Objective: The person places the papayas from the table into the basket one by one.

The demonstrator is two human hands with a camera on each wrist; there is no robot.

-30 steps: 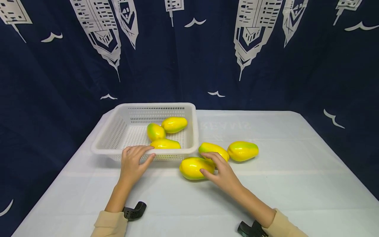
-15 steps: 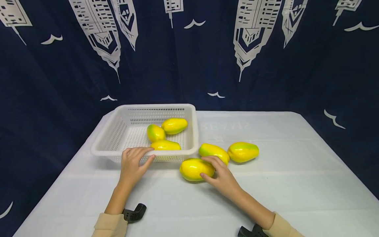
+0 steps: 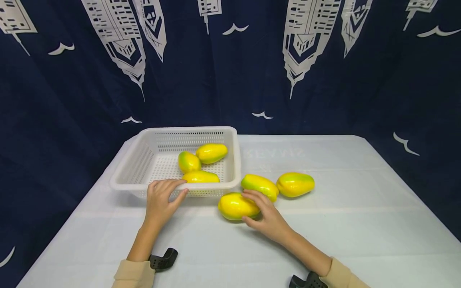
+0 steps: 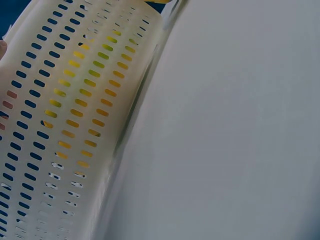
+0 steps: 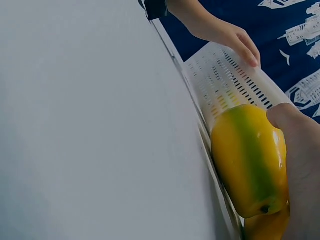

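My left hand [image 3: 159,204] holds the near rim of a white perforated plastic basket [image 3: 124,187], fingers over the edge and thumb on the outer side. Three yellow-green papayas [image 3: 211,153] lie inside the basket; in the left wrist view their colour shows through the slots of its wall [image 4: 30,135]. My right hand [image 3: 269,221] is curved around the right end of a papaya [image 3: 233,207] on the table, fingers over its top. In the right wrist view the thumb [image 5: 282,116] lies against this papaya [image 5: 250,160], which has a green streak.
Two more papayas, one behind my right hand [image 3: 258,185] and one farther right [image 3: 295,185], lie on the white-covered table [image 3: 360,224]. A dark blue curtain [image 3: 230,80] with white building prints hangs behind the table.
My right hand has shifted slightly around the end of the near papaya, its thumb moving a little toward me. The left hand, basket and papayas stay put.
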